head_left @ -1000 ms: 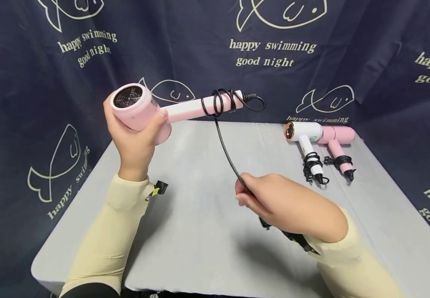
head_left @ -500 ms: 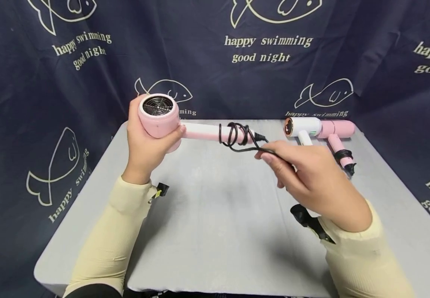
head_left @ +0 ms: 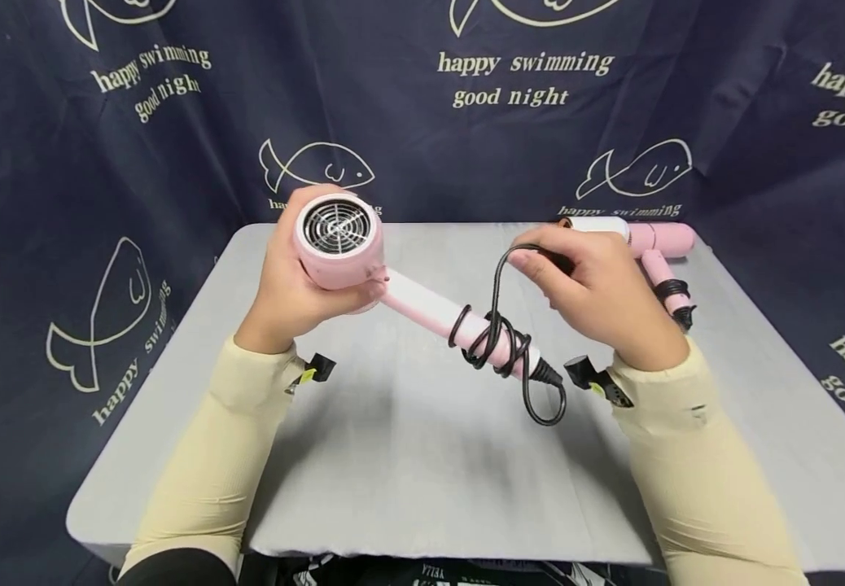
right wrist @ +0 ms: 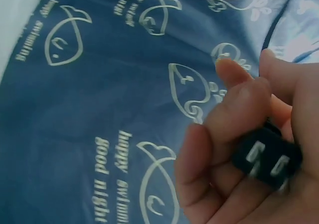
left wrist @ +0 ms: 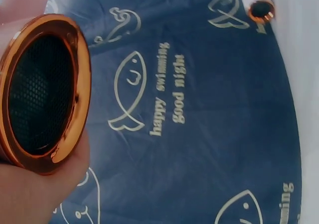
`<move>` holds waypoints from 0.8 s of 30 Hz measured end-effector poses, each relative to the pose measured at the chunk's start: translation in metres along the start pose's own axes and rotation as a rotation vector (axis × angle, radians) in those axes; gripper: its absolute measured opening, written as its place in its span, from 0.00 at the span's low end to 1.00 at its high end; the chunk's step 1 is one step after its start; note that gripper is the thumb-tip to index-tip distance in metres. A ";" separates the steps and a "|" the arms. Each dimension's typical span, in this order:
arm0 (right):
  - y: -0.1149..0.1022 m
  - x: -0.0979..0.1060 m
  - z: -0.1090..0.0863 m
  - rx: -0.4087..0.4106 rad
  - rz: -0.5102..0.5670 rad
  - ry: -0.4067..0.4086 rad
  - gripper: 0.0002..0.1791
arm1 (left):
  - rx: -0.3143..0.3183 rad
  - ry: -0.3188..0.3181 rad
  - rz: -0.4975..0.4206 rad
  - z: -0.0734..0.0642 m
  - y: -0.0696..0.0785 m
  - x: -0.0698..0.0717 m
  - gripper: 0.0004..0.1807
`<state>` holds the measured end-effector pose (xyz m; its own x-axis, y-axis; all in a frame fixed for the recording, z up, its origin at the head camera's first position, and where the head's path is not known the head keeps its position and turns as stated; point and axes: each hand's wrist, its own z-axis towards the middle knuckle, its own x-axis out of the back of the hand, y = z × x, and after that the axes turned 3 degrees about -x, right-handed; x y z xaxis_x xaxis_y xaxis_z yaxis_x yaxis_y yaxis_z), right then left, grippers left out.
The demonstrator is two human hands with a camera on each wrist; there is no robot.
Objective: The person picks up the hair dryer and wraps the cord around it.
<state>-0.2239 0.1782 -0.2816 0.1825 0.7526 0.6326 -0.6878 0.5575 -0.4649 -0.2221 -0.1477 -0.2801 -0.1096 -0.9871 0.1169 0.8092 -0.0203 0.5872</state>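
A pink and white hair dryer (head_left: 422, 305) is held above the table by my left hand (head_left: 279, 285), its fingers and thumb wrapped round the barrel. Its round intake grille faces up towards me, and the handle slants down to the right. In the left wrist view the copper-coloured outlet rim (left wrist: 82, 89) shows beside the thumb. Several loops of black cord (head_left: 497, 293) circle the handle's lower end. My right hand (head_left: 598, 285) pinches the cord's free stretch above the handle. Inside the right palm lies the two-pin plug (right wrist: 266, 157), seen in the right wrist view.
On the table's (head_left: 408, 480) back right lie a white hair dryer (head_left: 598, 225), partly hidden behind my right hand, and another pink hair dryer (head_left: 660, 238) with its cord wound round the handle. A dark blue curtain (head_left: 422, 146) with fish prints hangs behind the table.
My left hand has moved right and swung the handle from nearly level to slanting down. My right hand has risen with the cord, from below the handle to above it.
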 end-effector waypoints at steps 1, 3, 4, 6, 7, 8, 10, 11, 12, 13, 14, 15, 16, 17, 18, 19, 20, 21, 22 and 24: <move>0.004 -0.003 0.001 -0.022 0.005 -0.019 0.04 | -0.009 0.016 -0.030 0.000 0.001 0.000 0.44; 0.010 -0.010 0.002 -0.051 0.016 -0.068 0.06 | -0.023 0.057 -0.085 0.001 0.003 0.001 0.44; 0.013 -0.013 0.002 -0.058 0.021 -0.096 0.07 | -0.028 0.078 -0.115 0.001 0.003 0.001 0.44; 0.015 -0.020 0.002 -0.081 0.025 -0.150 0.10 | -0.030 0.120 -0.170 0.000 0.003 0.001 0.44; 0.015 -0.023 0.002 -0.086 0.016 -0.181 0.10 | -0.028 0.141 -0.194 0.000 0.003 0.001 0.44; 0.014 -0.027 0.002 -0.082 -0.016 -0.202 0.12 | -0.025 0.166 -0.198 0.000 0.002 0.001 0.44; 0.009 -0.035 0.002 -0.099 -0.033 -0.250 0.13 | -0.019 0.215 -0.185 0.001 0.002 0.000 0.43; 0.006 -0.039 0.002 -0.097 -0.026 -0.271 0.13 | -0.016 0.245 -0.166 0.001 0.001 0.000 0.42; 0.003 -0.042 0.001 -0.087 -0.036 -0.298 0.13 | -0.015 0.272 -0.137 0.001 0.001 0.000 0.42; 0.000 -0.046 0.000 -0.072 -0.059 -0.322 0.12 | -0.015 0.298 -0.105 0.002 0.001 -0.001 0.42; -0.003 -0.049 -0.001 -0.053 -0.087 -0.337 0.11 | -0.014 0.328 -0.072 0.002 0.000 -0.001 0.41; -0.006 -0.052 -0.003 -0.046 -0.101 -0.363 0.09 | -0.014 0.353 -0.045 0.003 0.000 -0.002 0.40; -0.009 -0.054 -0.004 -0.021 -0.127 -0.385 0.10 | -0.018 0.371 -0.011 0.003 -0.001 -0.003 0.40; -0.013 -0.055 -0.007 -0.002 -0.192 -0.400 0.11 | -0.017 0.386 0.015 0.004 -0.001 -0.003 0.40; -0.017 -0.056 -0.010 0.011 -0.259 -0.416 0.12 | -0.012 0.396 0.045 0.004 -0.002 -0.004 0.39; -0.020 -0.057 -0.012 0.025 -0.316 -0.414 0.13 | -0.005 0.403 0.073 0.004 -0.002 -0.005 0.39; -0.024 -0.057 -0.014 0.043 -0.361 -0.408 0.13 | 0.004 0.403 0.101 0.004 -0.003 -0.005 0.40; -0.028 -0.056 -0.015 0.054 -0.393 -0.398 0.13 | 0.011 0.395 0.133 0.004 -0.003 -0.006 0.40; -0.031 -0.055 -0.016 0.076 -0.416 -0.376 0.12 | 0.021 0.383 0.167 0.004 -0.003 -0.006 0.40; -0.036 -0.053 -0.017 0.126 -0.440 -0.294 0.10 | 0.051 0.353 0.219 0.003 -0.003 -0.006 0.40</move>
<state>-0.1971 0.1242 -0.3091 0.2802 0.3178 0.9058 -0.6728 0.7380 -0.0507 -0.2261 -0.1412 -0.2801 0.2738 -0.9612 -0.0325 0.7604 0.1956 0.6193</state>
